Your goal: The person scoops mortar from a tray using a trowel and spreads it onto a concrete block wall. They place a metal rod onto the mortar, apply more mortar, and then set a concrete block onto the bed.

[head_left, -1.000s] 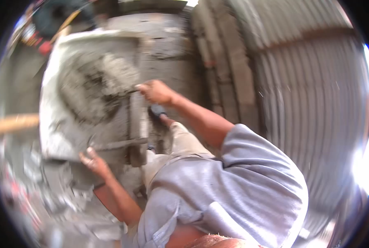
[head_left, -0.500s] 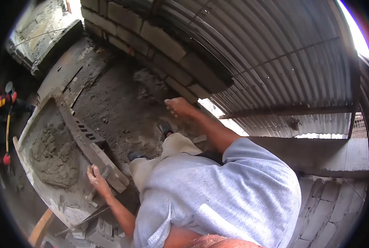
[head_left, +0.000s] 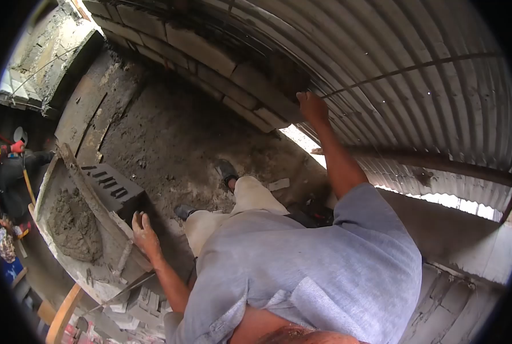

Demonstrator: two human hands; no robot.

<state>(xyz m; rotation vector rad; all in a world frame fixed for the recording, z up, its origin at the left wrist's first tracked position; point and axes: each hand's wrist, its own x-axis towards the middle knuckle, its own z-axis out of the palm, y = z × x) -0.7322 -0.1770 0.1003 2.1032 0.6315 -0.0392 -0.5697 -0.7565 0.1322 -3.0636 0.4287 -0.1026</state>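
Observation:
My right hand (head_left: 313,108) is closed at the upper right, beside the top of the block wall (head_left: 201,49). It grips a trowel, of which only a dark, unclear shape (head_left: 284,73) shows against the wall. Lower left, my left hand (head_left: 146,232) is open and holds nothing, its fingers spread near the edge of a mortar trough (head_left: 104,215). A heap of wet grey mortar (head_left: 72,226) lies in the trough. Right behind the trough's edge stands a grey hollow block (head_left: 114,186).
Another person (head_left: 15,166) with red gloves holds a wooden handle at the far left. Corrugated metal sheets (head_left: 416,97) rise at the right. Below the trough lie broken block pieces (head_left: 144,307) and a wooden handle (head_left: 64,315). My shoes stand on the rough floor (head_left: 164,126).
My right hand has moved from the trough to the wall with the trowel, which carried mortar half a second ago. The view has turned right. My left hand stays open near the trough.

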